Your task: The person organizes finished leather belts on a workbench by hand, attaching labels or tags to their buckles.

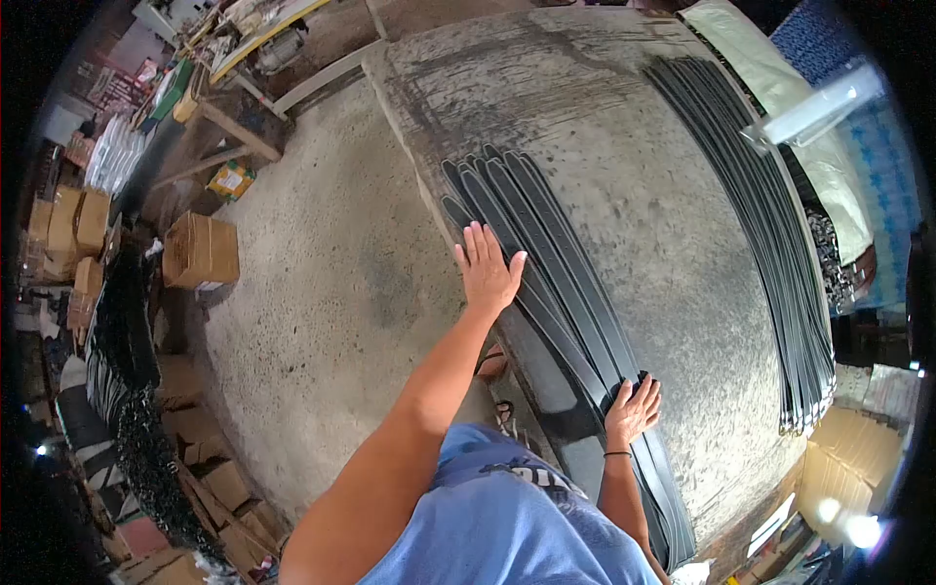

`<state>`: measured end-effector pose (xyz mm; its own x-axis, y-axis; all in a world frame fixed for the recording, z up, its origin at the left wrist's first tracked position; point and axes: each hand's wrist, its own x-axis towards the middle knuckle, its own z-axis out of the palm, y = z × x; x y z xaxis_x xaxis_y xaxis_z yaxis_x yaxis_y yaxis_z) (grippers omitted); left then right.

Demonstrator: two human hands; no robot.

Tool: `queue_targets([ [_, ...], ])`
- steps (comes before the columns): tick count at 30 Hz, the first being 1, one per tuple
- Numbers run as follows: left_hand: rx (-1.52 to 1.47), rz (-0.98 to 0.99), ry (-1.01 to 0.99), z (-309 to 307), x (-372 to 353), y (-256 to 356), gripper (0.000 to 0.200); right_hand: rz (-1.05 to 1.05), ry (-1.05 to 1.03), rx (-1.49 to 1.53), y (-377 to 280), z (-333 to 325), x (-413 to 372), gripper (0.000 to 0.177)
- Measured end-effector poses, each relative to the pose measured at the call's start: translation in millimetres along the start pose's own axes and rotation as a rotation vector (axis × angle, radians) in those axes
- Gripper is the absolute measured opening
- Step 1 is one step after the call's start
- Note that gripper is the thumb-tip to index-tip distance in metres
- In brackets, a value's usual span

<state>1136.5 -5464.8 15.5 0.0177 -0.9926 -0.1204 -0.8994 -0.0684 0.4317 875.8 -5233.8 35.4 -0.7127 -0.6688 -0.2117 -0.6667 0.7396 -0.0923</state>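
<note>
Several long black belts (546,229) lie side by side on the worktable, their pointed, hole-punched ends fanned out at the far end. My left hand (490,273) rests flat near those tips, over the belts at the table's left edge, fingers stretched out and thumb apart. Closer to my body, my right hand (632,414) lies on top of the same belts with its fingers extended. Beneath it the belts bunch together and run toward the near edge. A small dark bit shows at the right fingertips, too small to name.
A second long row of black belts (751,214) lies along the right side of the worktable (673,263). Beyond it are a pale sheet (780,78) and a clear plastic piece (814,107). Cardboard boxes (200,251) and black scrap (127,351) stand at left.
</note>
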Motion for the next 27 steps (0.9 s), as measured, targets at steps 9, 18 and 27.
queue_targets([
  [9,0.082,0.027,0.137,6,-2,3,0.080,-0.020,0.013,0.013,-2,-4,-3,0.064],
  [18,0.029,0.088,0.223,9,4,-3,0.082,-0.091,0.161,0.046,-2,0,-5,0.060],
  [27,0.118,0.036,0.092,8,9,-3,0.085,-0.016,0.130,0.007,5,12,4,0.065],
])
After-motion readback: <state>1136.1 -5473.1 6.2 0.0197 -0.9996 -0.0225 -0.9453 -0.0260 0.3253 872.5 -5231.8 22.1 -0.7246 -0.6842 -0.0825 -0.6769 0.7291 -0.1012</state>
